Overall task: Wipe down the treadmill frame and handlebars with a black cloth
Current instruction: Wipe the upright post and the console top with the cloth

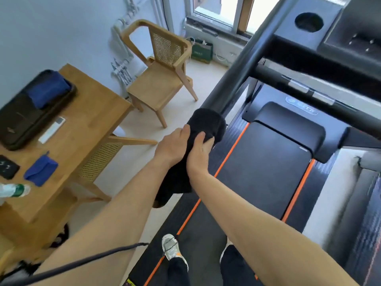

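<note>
Black cloth (206, 124) wraps the near end of the left handlebar (245, 62); left hand (173, 145) and right hand (200, 149) both clamp it, bar axis running up and away from them

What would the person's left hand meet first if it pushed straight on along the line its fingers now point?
The left hand points up and right into the black cloth it already grips; right behind that lies the end of the handlebar the cloth wraps, so it would likely slide up that bar.
</note>
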### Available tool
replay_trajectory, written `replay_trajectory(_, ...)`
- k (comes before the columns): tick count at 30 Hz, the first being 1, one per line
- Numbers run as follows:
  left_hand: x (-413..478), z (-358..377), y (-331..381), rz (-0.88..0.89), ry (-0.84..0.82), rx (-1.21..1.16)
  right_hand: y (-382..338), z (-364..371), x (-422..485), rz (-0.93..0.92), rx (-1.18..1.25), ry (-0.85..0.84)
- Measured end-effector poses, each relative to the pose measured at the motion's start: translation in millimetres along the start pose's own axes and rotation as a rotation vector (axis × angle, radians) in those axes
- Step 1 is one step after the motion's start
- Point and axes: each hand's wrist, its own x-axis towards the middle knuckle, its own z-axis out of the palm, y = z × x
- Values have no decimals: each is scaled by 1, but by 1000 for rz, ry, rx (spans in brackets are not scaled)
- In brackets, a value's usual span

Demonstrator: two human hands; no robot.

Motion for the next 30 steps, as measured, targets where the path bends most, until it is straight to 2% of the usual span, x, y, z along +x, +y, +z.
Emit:
replay_trajectory(4, 63, 4, 67, -8, -34, -149, -50, -8, 67, -102, 51, 118)
replay_trajectory(8, 123, 12, 113, 26, -12, -235, -87, -18, 132, -98, 50, 125)
replay_trajectory(11, 108, 14, 110, 24, 24, -166, -84, -20, 127, -106, 17, 91)
replay_trajectory(14, 78, 20, 75, -55, 106, -110, -60, -21, 79, -97, -68, 19)
replay_trajectory(15, 73, 20, 64, -79, 110, -158, -56, -18, 68, -92, -87, -7)
replay_trajectory(18, 89, 9, 77, -114, 50, -177, -74, -6, 82, -62, -105, 48)
replay_trajectory(20, 105, 7, 97, -117, -19, -140, -93, 0, 104, -100, -110, 156)
replay_trajectory(23, 128, 10, 131, -79, -70, -162, -118, -12, 135, -153, -148, 212)
replay_trajectory(27, 171, 11, 160, -25, -155, -384, -150, -25, 158, -145, -207, 204)
replay_trajectory(30, 171, 11, 148, 38, -238, -451, -148, -29, 128, -232, -448, 128)
